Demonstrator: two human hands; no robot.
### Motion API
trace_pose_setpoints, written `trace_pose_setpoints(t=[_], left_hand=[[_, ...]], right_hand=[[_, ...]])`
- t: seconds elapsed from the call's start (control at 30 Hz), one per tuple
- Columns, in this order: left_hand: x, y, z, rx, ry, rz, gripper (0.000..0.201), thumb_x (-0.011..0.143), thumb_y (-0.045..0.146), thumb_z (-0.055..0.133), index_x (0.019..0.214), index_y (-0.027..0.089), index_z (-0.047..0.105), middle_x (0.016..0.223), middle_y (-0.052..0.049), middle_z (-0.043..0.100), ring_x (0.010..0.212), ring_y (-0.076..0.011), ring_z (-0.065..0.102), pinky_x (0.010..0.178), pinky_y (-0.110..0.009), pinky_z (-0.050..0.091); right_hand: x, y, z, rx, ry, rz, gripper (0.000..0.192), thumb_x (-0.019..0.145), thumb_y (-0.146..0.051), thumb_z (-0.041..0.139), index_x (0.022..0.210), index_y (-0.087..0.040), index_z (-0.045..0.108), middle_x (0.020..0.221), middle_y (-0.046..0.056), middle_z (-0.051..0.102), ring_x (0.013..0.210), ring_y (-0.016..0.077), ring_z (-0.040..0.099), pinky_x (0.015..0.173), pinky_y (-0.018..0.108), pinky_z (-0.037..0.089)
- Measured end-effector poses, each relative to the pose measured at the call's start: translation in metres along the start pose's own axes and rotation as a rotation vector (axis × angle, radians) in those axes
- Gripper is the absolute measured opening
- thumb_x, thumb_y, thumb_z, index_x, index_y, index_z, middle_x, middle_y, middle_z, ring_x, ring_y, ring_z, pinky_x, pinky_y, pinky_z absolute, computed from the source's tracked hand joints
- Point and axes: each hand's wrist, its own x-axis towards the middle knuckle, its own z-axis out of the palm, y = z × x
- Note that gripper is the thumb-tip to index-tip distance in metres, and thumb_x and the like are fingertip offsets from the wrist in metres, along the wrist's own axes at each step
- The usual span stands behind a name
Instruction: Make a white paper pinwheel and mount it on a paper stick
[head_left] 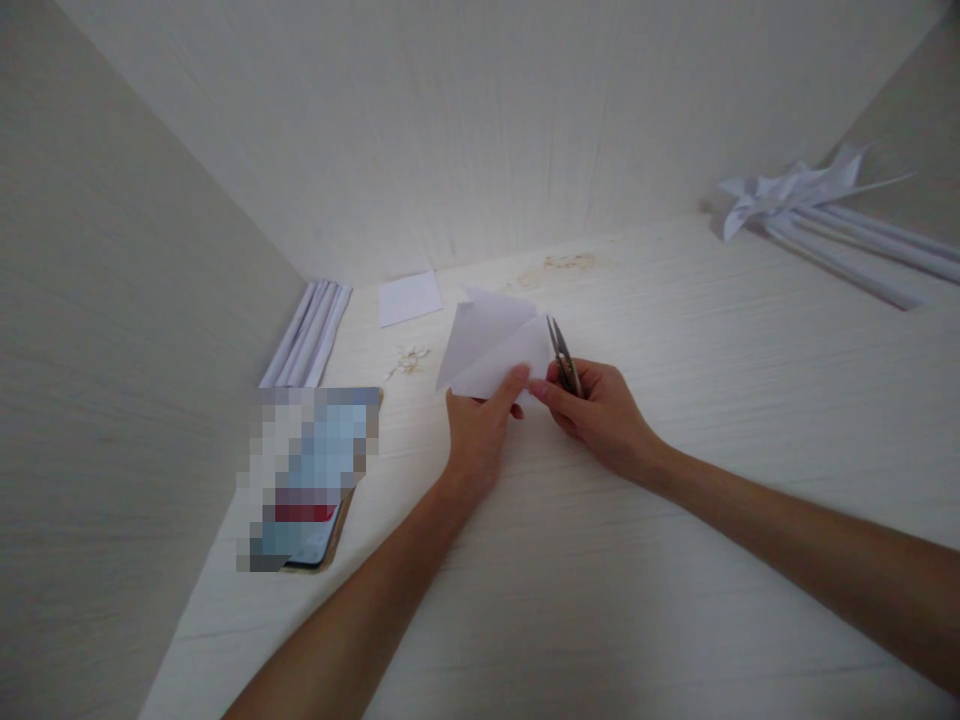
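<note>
A folded white paper point(491, 345), triangular in shape, is held just above the pale wooden desk point(600, 560). My left hand point(476, 430) pinches its lower edge between thumb and fingers. My right hand point(600, 410) grips small metal snips point(562, 355), whose blades point up along the paper's right edge. Its index finger also touches the paper's lower corner beside my left thumb.
A phone point(311, 480) lies at the left near the side wall. Rolled white paper sticks point(307, 335) lie behind it, and a small white paper square point(409, 298) is by the back wall. Paper scraps point(409, 360) are scattered nearby. Paper pinwheels on sticks point(810, 200) lie at the far right.
</note>
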Motion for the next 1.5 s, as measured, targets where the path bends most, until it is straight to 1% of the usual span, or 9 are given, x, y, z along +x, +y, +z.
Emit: trace_pose_setpoints(t=[0.13, 0.2, 0.27, 0.37, 0.47, 0.63, 0.8, 0.93, 1.5], left_hand=[[-0.001, -0.002, -0.001, 0.022, -0.065, 0.011, 0.019, 0.058, 0.028, 0.067, 0.070, 0.015, 0.060, 0.062, 0.001, 0.059, 0.045, -0.0063, 0.047, 0.038, -0.018, 0.037], [-0.001, -0.002, -0.001, 0.014, -0.066, 0.017, 0.018, 0.059, 0.028, 0.065, 0.070, 0.015, 0.059, 0.061, 0.002, 0.058, 0.046, -0.0068, 0.048, 0.037, -0.018, 0.036], [0.000, -0.002, -0.001, -0.013, -0.030, 0.028, 0.016, 0.061, 0.028, 0.063, 0.070, 0.015, 0.058, 0.060, 0.002, 0.057, 0.046, -0.0071, 0.049, 0.036, -0.018, 0.036], [0.001, 0.000, -0.001, -0.059, 0.056, 0.066, 0.015, 0.064, 0.029, 0.061, 0.069, 0.016, 0.056, 0.059, 0.002, 0.056, 0.050, -0.0078, 0.051, 0.038, -0.017, 0.036], [0.003, 0.001, -0.002, -0.098, 0.115, 0.078, 0.016, 0.064, 0.031, 0.060, 0.070, 0.016, 0.056, 0.063, 0.001, 0.057, 0.056, -0.0086, 0.054, 0.041, -0.016, 0.037], [0.004, 0.001, -0.003, -0.150, 0.124, 0.062, 0.018, 0.066, 0.033, 0.058, 0.069, 0.015, 0.056, 0.064, 0.000, 0.060, 0.058, -0.0090, 0.056, 0.044, -0.017, 0.038], [0.004, 0.002, -0.002, -0.174, 0.131, 0.037, 0.018, 0.065, 0.032, 0.059, 0.067, 0.014, 0.056, 0.059, 0.000, 0.060, 0.053, -0.0088, 0.056, 0.044, -0.017, 0.038], [0.004, 0.001, -0.001, -0.198, 0.094, 0.032, 0.016, 0.065, 0.030, 0.060, 0.068, 0.015, 0.056, 0.055, 0.002, 0.058, 0.050, -0.0080, 0.055, 0.043, -0.017, 0.038], [0.003, 0.003, 0.000, -0.165, 0.107, 0.029, 0.018, 0.065, 0.031, 0.061, 0.073, 0.017, 0.054, 0.055, 0.003, 0.058, 0.052, -0.0095, 0.056, 0.043, -0.018, 0.037]], right_hand=[[0.000, 0.000, -0.001, 0.065, -0.030, -0.013, 0.027, 0.068, -0.029, 0.064, 0.058, -0.017, 0.041, 0.041, -0.010, 0.031, 0.034, 0.0012, 0.024, 0.033, 0.017, 0.017], [-0.001, -0.001, -0.001, 0.100, -0.043, -0.015, 0.024, 0.069, -0.032, 0.062, 0.061, -0.017, 0.044, 0.042, -0.010, 0.031, 0.033, 0.0014, 0.025, 0.032, 0.017, 0.017], [-0.003, -0.004, 0.001, 0.151, -0.078, 0.017, 0.024, 0.074, -0.038, 0.055, 0.067, -0.017, 0.048, 0.043, -0.010, 0.030, 0.033, 0.0020, 0.026, 0.031, 0.017, 0.016], [-0.007, -0.007, 0.004, 0.227, -0.177, 0.104, 0.031, 0.080, -0.046, 0.042, 0.072, -0.017, 0.049, 0.047, -0.009, 0.029, 0.032, 0.0023, 0.026, 0.029, 0.016, 0.015], [-0.011, -0.008, 0.007, 0.207, -0.275, 0.178, 0.030, 0.081, -0.045, 0.041, 0.070, -0.017, 0.046, 0.047, -0.009, 0.031, 0.031, 0.0020, 0.027, 0.028, 0.015, 0.016], [-0.012, -0.013, 0.007, 0.141, -0.387, 0.291, 0.028, 0.081, -0.040, 0.041, 0.064, -0.017, 0.042, 0.038, -0.009, 0.036, 0.027, 0.0025, 0.026, 0.026, 0.014, 0.015], [-0.011, -0.016, 0.007, 0.083, -0.380, 0.300, 0.032, 0.083, -0.036, 0.040, 0.057, -0.017, 0.040, 0.033, -0.010, 0.034, 0.024, 0.0023, 0.025, 0.025, 0.014, 0.015], [-0.011, -0.015, 0.008, 0.082, -0.366, 0.286, 0.033, 0.083, -0.032, 0.040, 0.054, -0.017, 0.039, 0.032, -0.010, 0.032, 0.024, 0.0019, 0.024, 0.025, 0.013, 0.016], [-0.009, -0.012, 0.007, 0.086, -0.328, 0.268, 0.032, 0.080, -0.033, 0.044, 0.053, -0.017, 0.038, 0.033, -0.010, 0.032, 0.024, 0.0017, 0.023, 0.024, 0.014, 0.016]])
